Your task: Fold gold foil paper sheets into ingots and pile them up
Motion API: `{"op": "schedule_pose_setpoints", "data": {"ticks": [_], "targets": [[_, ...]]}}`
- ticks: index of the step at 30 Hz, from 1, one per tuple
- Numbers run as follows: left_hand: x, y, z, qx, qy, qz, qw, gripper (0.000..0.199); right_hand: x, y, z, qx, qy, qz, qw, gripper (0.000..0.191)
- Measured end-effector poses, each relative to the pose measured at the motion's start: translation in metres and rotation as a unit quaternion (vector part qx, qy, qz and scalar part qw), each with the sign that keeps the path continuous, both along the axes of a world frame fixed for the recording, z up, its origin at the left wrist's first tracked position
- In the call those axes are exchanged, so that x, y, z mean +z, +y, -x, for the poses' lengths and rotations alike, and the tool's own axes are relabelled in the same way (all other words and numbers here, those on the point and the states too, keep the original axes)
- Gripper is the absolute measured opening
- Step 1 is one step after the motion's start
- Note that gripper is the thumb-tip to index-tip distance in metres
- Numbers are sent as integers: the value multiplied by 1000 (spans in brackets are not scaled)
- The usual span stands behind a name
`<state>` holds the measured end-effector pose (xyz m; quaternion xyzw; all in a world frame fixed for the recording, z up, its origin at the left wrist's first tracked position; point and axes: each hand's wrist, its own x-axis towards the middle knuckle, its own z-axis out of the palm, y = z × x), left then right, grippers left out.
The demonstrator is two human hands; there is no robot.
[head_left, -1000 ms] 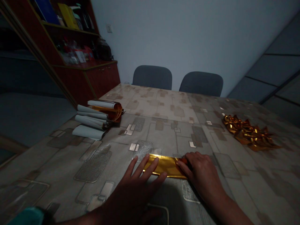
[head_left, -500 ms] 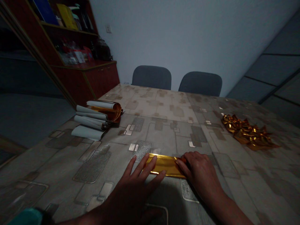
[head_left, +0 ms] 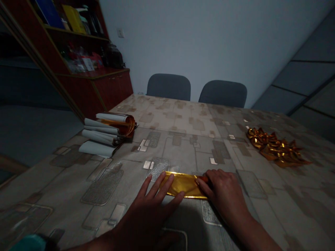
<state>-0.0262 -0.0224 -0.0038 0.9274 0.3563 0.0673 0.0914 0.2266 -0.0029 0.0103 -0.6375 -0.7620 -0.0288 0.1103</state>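
Observation:
A strip of shiny gold foil paper (head_left: 182,185) lies flat on the table, its long side running left to right. My left hand (head_left: 150,209) rests on its left end with the fingers spread. At the right end, my right hand (head_left: 225,193) curls its fingers round the foil paper, thumb pressed on top. Part of that end shows orange-gold beside the thumb; the rest is hidden under the hand.
Folded gold foil pieces (head_left: 277,146) sit in a cluster on the right. Rolled-over foil sheets with pale backs (head_left: 101,134) lie at the left. Beyond the patterned tablecloth (head_left: 180,120) stand two grey chairs (head_left: 169,87) and a red-brown cabinet (head_left: 113,87).
Both hands keep almost the same place on the foil paper. The view has shifted very slightly.

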Motion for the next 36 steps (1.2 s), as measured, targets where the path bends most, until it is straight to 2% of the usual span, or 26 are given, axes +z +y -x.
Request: {"op": "schedule_pose_setpoints", "data": {"ticks": [12, 15, 18, 21, 23, 24, 25, 27, 28, 30, 32, 36], "targets": [[-9, 1, 2, -7, 5, -18, 1000, 94, -6, -1, -10, -24, 33, -11, 999, 20], [-6, 1, 2, -6, 19, -19, 1000, 93, -1, 0, -14, -22, 64, -4, 998, 14], [-2, 1, 2, -9, 25, -20, 999, 89, 14, -3, -12, 1, 84, -64, 994, 16], [0, 1, 1, -5, 16, -23, 1000, 86, 23, -15, 8, 62, 96, -133, 984, 26], [1, 2, 1, -4, 12, -22, 1000, 82, 18, -30, 30, 136, 98, -160, 973, 28], [1, 2, 1, -4, 14, -18, 1000, 79, 11, -37, 41, 175, 86, -143, 970, 30], [1, 2, 1, -5, 17, -14, 1000, 77, 3, -45, 51, 196, 83, -169, 962, 33], [1, 2, 1, -2, 26, -7, 1000, 74, -13, -57, 63, 183, 68, -237, 952, 38], [1, 2, 1, 0, 29, -6, 1000, 75, -21, -62, 66, 200, 32, -230, 952, 37], [1, 2, 0, 3, 31, -8, 999, 81, -30, -67, 65, 184, -12, -228, 956, 38], [0, 3, 0, 4, 29, -14, 999, 87, -32, -68, 60, 160, -28, -220, 962, 39], [-2, 3, 1, 4, 23, -25, 999, 86, -32, -66, 56, 119, 4, -200, 973, 36]]}}
